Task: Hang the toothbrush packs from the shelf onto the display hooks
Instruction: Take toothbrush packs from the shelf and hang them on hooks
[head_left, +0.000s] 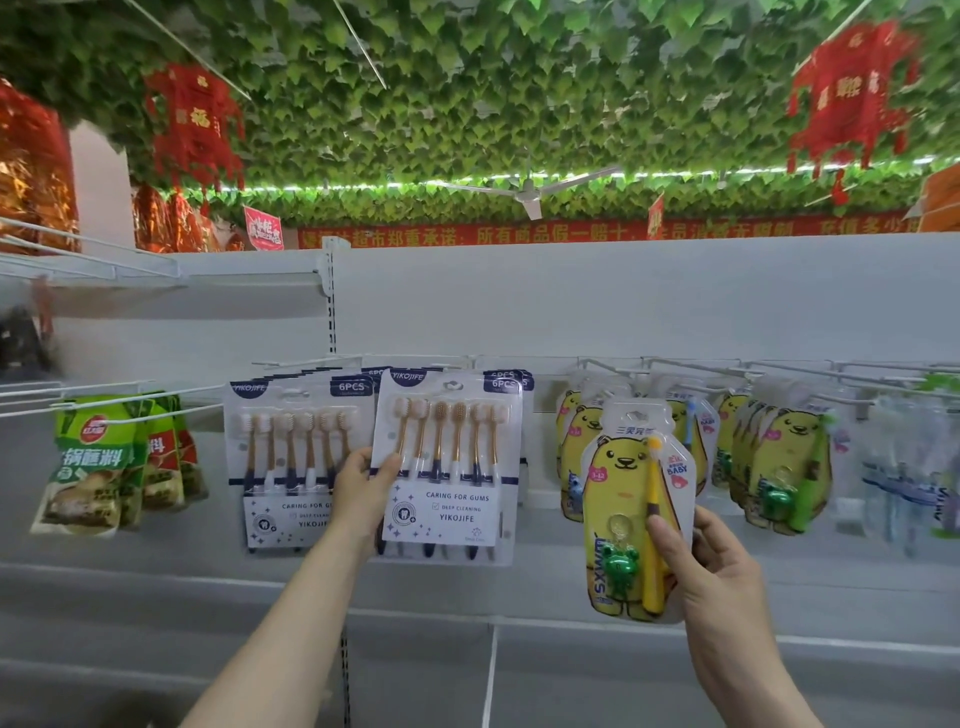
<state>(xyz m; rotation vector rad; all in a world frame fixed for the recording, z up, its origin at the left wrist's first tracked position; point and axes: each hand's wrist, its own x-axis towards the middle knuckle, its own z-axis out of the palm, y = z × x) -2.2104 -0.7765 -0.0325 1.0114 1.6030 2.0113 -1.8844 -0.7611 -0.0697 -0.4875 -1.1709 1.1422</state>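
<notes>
Green sauce packets are hanging far to the left of the six-brush pack, and a row of matching packs is hanging just left of it, partly behind our left hand, which is pinching its left edge. The six-brush pack is sitting up at the display hooks, covering others behind it; we cannot tell whether it is threaded on. To its right, our right hand is gripping a yellow bear toothbrush pack, hiding some of the hanging bear packs.
</notes>
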